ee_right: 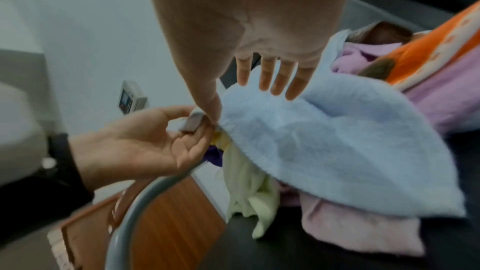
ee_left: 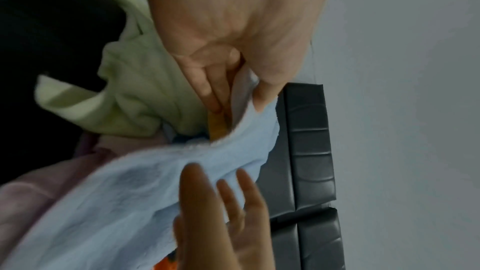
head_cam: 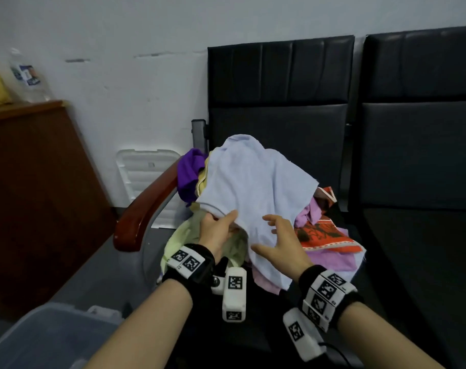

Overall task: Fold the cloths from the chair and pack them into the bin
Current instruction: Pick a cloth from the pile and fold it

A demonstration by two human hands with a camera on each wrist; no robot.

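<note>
A light blue towel [head_cam: 256,182] lies on top of a heap of cloths on the black chair seat [head_cam: 402,251]. My left hand [head_cam: 217,227] pinches the towel's near left edge [ee_left: 244,93] between thumb and fingers. My right hand [head_cam: 279,243] hovers over the blue towel [ee_right: 324,147] with fingers [ee_right: 278,77] spread and straight, holding nothing. Under the towel lie a pale green cloth [head_cam: 234,249], a purple one [head_cam: 189,174], pink ones [head_cam: 341,259] and an orange patterned one [head_cam: 322,233]. A clear plastic bin [head_cam: 48,339] stands at the lower left.
The chair has a brown wooden armrest [head_cam: 144,211] on a grey metal frame [ee_right: 145,196] to the left of the heap. A white bin lid [head_cam: 146,177] leans on the wall. A brown cabinet [head_cam: 32,182] stands at the left. A second black chair [head_cam: 423,155] is at the right.
</note>
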